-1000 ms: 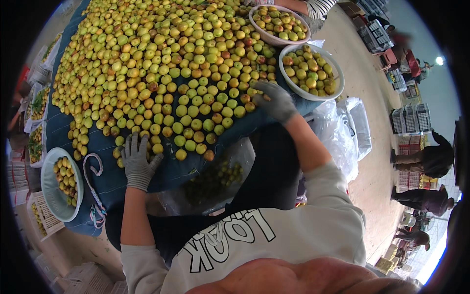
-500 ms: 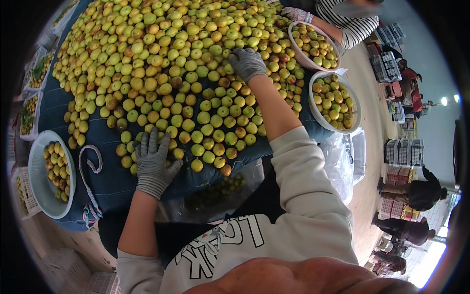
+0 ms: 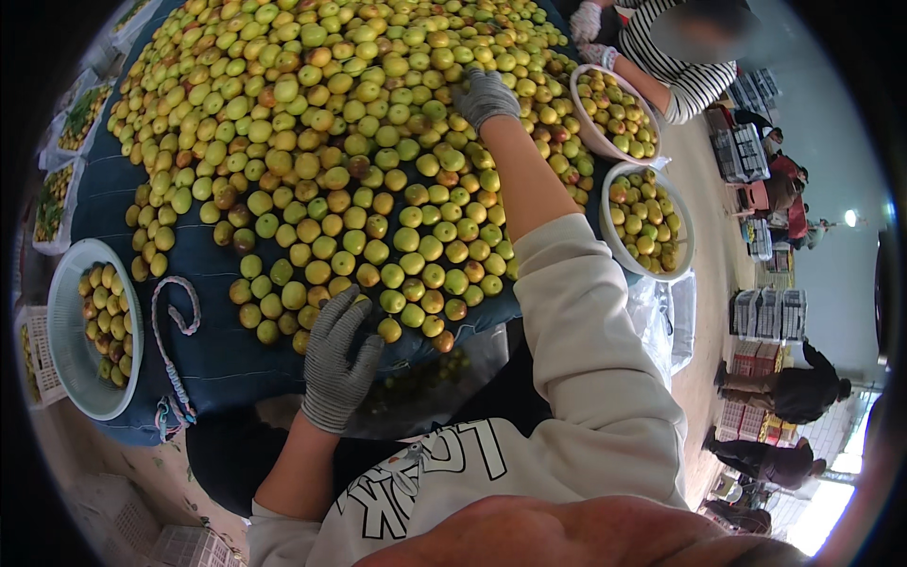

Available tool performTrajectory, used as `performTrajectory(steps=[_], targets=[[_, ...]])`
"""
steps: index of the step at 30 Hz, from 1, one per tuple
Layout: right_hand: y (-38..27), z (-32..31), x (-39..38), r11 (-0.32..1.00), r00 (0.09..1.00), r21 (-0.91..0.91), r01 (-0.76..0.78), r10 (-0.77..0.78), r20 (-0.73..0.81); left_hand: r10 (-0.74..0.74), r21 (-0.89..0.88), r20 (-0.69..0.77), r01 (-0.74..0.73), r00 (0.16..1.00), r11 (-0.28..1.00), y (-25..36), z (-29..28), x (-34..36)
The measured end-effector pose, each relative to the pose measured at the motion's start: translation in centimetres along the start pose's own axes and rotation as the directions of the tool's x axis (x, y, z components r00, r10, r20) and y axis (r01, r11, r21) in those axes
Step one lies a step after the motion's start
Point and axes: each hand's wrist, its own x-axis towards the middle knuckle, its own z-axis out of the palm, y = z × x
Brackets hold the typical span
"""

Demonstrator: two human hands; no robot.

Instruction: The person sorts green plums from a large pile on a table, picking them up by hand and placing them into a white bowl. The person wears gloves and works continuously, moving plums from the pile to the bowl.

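Observation:
A broad heap of green-yellow, partly browned round fruit point(image 3: 283, 113) covers a dark blue padded cloth point(image 3: 104, 217). My right hand point(image 3: 487, 99), in a grey glove, reaches into the far part of the heap, fingers apart and resting on fruit. My left hand point(image 3: 340, 354), gloved in grey striped knit, is at the near edge, fingers loosely bent and thumb apart, fingertips touching or close to fruit; nothing clearly sits in its grip. Bowls with fruit stand around the heap: light blue point(image 3: 132, 331) at left, white point(image 3: 690, 231) and pale pink point(image 3: 590, 123) at right.
A braided cord point(image 3: 189, 312) lies by the left bowl. A co-worker point(image 3: 694, 85) in a striped sleeve works at the upper right. Crates of fruit point(image 3: 42, 350) line the left; plastic bags point(image 3: 666, 331) hang at right. Stacked crates point(image 3: 770, 312) and several people stand across the floor.
My right hand has moved forward from the near right edge into the heap. My left hand has drawn back and right, toward my body. More of the co-worker shows as the view shifts.

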Motion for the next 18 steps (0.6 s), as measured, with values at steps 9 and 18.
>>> performTrajectory(steps=[9,18], targets=[[1.0,3.5,-3.7,0.981,0.983,0.067,0.181,-0.18,-0.022,-0.067,-0.15,-0.086,0.053,0.994,0.987,0.0,0.0,-0.7],[-3.8,-0.5,-13.1,0.581,0.944,0.753,0.31,-0.281,-0.172,-0.528,-0.973,0.156,0.222,0.835,0.063,0.0,-1.3,-0.5]])
